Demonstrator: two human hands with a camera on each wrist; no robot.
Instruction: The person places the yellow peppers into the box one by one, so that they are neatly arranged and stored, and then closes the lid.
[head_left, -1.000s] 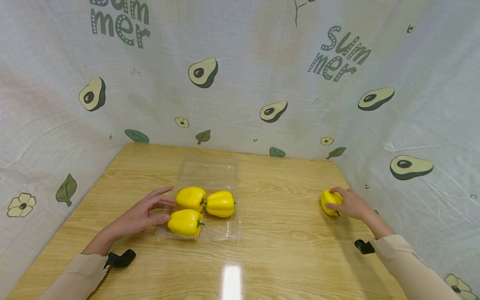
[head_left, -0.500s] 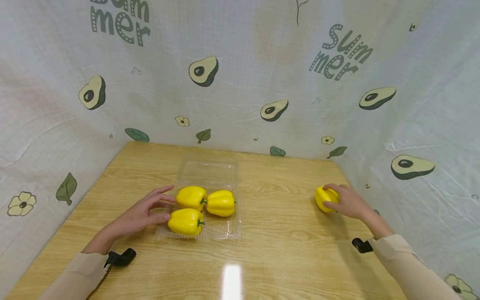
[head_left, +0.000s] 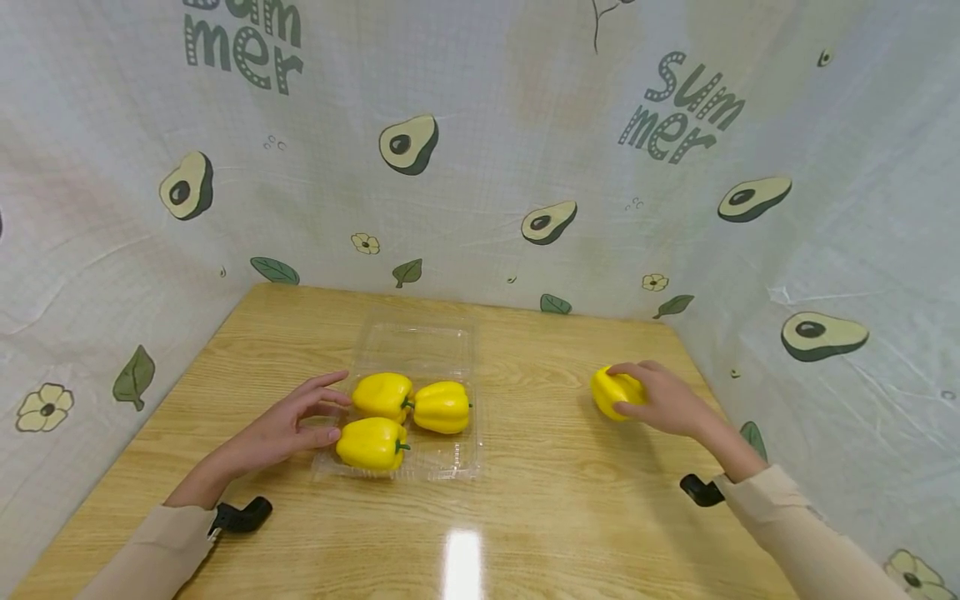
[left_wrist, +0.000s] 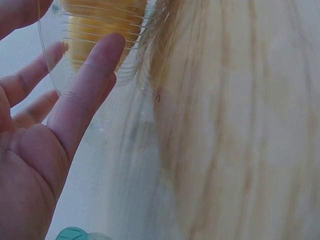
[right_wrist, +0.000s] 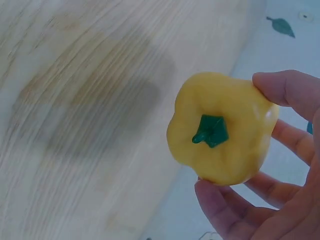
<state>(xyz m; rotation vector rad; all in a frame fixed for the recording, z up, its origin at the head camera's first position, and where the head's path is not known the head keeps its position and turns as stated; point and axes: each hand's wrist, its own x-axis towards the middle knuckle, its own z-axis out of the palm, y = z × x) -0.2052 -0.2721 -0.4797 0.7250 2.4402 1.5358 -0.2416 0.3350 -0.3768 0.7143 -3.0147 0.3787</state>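
Observation:
In the head view, my right hand (head_left: 663,402) grips a yellow bell pepper (head_left: 609,395) over the right half of the table. The right wrist view shows that pepper (right_wrist: 240,100) stem on, pinched between the thumb and the fingers. To the left, a clear plastic clamshell box (head_left: 467,457) lies with its lid folded back, away from me. Three yellow bell peppers (head_left: 441,408) with green stems sit in it. My left hand (head_left: 288,427) is spread at the box's left side, fingertips right at its wall. From the left wrist, the ribbed clear wall (left_wrist: 95,42) shows beside those fingers.
The wood-grain table (head_left: 540,500) carries the box. A white cloth (head_left: 480,150) printed with avocados, leaves and flowers rises behind it and along both sides. Black wrist-camera mounts (head_left: 243,515) stick out from both sleeves.
My right hand has moved left across the table, carrying the pepper with it toward the box. The left hand, the box and the peppers in it have stayed in place.

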